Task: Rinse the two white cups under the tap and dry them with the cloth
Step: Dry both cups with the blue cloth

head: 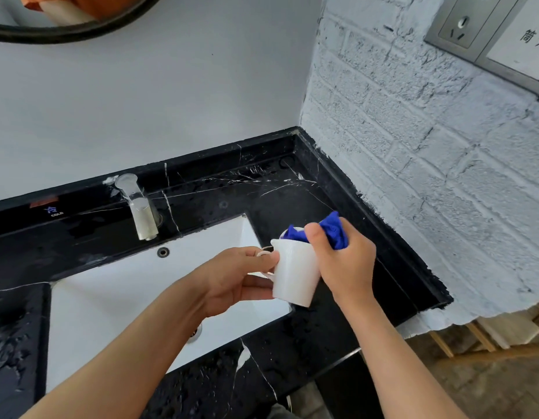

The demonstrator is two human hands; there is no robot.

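One white cup (pixel 295 273) is held above the right edge of the sink, upright and slightly tilted. My left hand (pixel 235 276) grips it by the handle. My right hand (pixel 343 261) holds a blue cloth (pixel 331 228), bunched up and pushed into the cup's mouth, with the thumb on the rim. A second white cup is not in view. The chrome tap (pixel 140 207) stands at the back of the sink, and no water is seen running from it.
The white rectangular sink (pixel 117 291) is set into a wet black marble counter (pixel 280 195). A white painted brick wall (pixel 428 176) closes the right side, carrying a socket plate (pixel 461 25). A round mirror's edge (pixel 66 28) hangs top left. Wooden slats (pixel 488 337) lie lower right.
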